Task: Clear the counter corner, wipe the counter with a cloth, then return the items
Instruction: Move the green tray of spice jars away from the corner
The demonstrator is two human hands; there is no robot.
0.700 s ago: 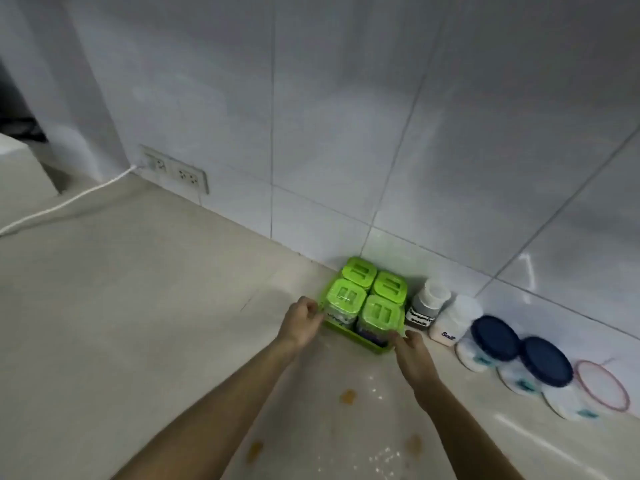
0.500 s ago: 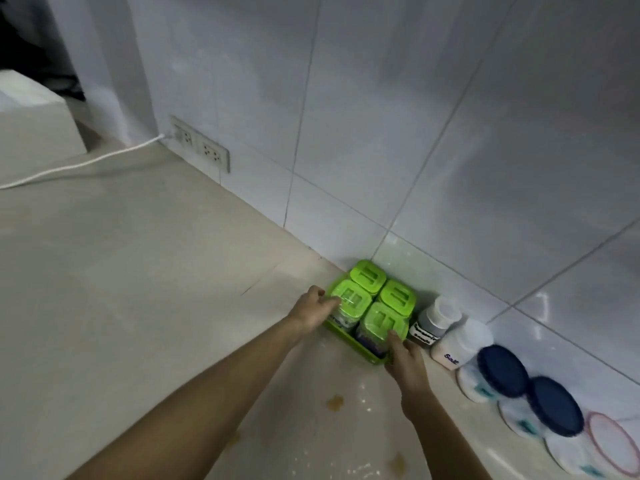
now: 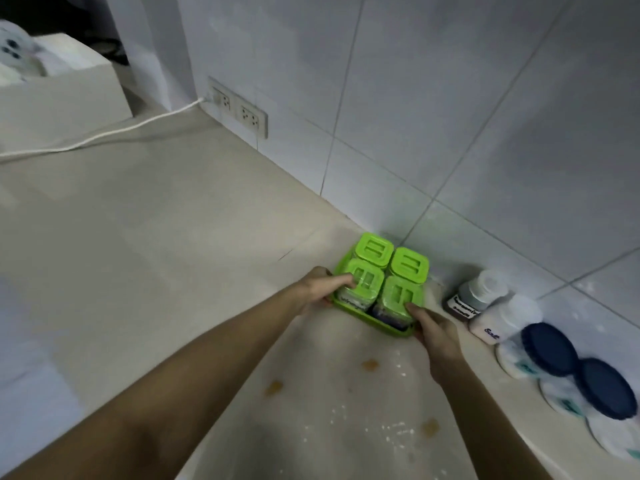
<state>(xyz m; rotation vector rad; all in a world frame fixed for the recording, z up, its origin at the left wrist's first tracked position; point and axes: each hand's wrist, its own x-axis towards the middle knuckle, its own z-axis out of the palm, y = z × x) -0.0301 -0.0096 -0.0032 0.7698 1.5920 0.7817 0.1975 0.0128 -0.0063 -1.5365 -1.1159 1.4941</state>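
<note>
A green tray (image 3: 388, 326) with several green-lidded spice jars (image 3: 408, 263) sits on the beige counter (image 3: 156, 244) close to the tiled wall. My left hand (image 3: 320, 289) grips the tray's left side, fingers against the near-left jar. At the tray's near right corner my right hand (image 3: 434, 329) holds the rim, thumb touching the near-right jar. To the right stand a dark-filled bottle (image 3: 476, 296) and a white salt bottle (image 3: 507, 318). Orange stains (image 3: 370, 365) and white crumbs mark the counter in front.
Two blue-lidded white tubs (image 3: 550, 349) stand at the right along the wall. A double wall socket (image 3: 239, 110) has a white cable (image 3: 104, 135) running left across the counter. A white box (image 3: 62, 95) sits at the far left.
Both hands have closed tighter on the tray's sides. The view has shifted right and down, so the socket and box now show further in.
</note>
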